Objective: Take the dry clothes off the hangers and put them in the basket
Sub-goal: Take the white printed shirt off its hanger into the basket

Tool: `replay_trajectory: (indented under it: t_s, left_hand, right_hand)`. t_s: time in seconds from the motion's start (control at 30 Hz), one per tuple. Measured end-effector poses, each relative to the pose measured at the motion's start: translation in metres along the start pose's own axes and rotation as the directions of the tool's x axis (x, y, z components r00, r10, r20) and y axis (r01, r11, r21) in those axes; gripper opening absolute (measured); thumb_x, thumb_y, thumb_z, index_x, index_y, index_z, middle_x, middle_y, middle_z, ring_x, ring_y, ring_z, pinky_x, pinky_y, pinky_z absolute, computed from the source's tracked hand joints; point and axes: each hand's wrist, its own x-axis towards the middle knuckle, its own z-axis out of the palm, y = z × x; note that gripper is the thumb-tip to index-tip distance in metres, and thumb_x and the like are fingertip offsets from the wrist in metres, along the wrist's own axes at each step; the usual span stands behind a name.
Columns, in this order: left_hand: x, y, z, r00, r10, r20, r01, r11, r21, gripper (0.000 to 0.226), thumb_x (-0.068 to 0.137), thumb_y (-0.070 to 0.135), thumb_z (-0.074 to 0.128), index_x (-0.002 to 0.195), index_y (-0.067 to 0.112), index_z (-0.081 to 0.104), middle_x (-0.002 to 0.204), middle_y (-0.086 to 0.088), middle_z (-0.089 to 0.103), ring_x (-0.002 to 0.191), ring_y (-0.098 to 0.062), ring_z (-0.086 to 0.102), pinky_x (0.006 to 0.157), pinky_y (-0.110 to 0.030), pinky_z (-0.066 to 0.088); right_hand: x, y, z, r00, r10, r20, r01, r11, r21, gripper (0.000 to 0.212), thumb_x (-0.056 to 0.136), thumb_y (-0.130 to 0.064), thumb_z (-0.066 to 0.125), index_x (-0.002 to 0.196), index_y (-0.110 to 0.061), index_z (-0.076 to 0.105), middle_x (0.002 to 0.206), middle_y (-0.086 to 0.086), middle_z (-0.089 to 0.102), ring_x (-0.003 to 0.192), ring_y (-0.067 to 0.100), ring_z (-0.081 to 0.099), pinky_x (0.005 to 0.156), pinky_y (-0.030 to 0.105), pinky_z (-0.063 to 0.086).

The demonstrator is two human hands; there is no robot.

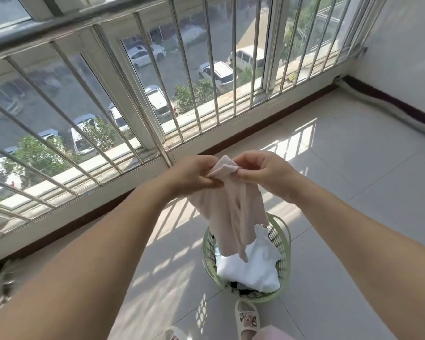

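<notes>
Now both hands pinch the pink garment (233,212) at its top edge, left hand (194,175), right hand (263,173), hem dangling over the basket (284,238) at 6 o'clock. Risk: thin pinch slips, or cloth drapes the rim and slides onto the floor (353,168).

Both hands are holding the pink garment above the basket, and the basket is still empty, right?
Not quite. The head view shows both hands, left and right, pinching the pink garment above the green basket, but the basket is not empty: a white garment already lies in it, with something dark beneath.
</notes>
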Motion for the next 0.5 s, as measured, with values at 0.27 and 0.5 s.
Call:
replay_trajectory:
  t_s: [0.27, 0.5]
  left_hand:
    - [0.006, 0.003, 0.007, 0.993, 0.106, 0.056, -0.113, 0.984, 0.141, 0.031, 0.082, 0.015, 0.066, 0.067, 0.014, 0.039, 0.063, 0.004, 0.037, 0.059, -0.010, 0.033, 0.054, -0.021, 0.025]
    - [0.013, -0.036, 0.017, 0.997, 0.015, 0.075, -0.045, 0.903, 0.427, 0.041, 0.082, 0.010, 0.058, 0.063, 0.025, 0.024, 0.064, 0.010, 0.035, 0.064, -0.014, 0.036, 0.050, -0.018, 0.023]
  right_hand:
    - [-0.004, 0.051, -0.006, 0.986, 0.167, -0.026, -0.162, 0.888, -0.430, 0.019, 0.079, -0.005, 0.068, 0.069, -0.015, 0.055, 0.071, 0.000, 0.052, 0.073, 0.016, 0.047, 0.063, 0.025, 0.036]
    - [0.004, 0.056, -0.025, 0.982, 0.143, -0.125, -0.190, 0.710, -0.678, 0.015, 0.087, -0.023, 0.057, 0.100, -0.024, 0.066, 0.096, -0.004, 0.065, 0.095, 0.018, 0.056, 0.079, 0.027, 0.035]
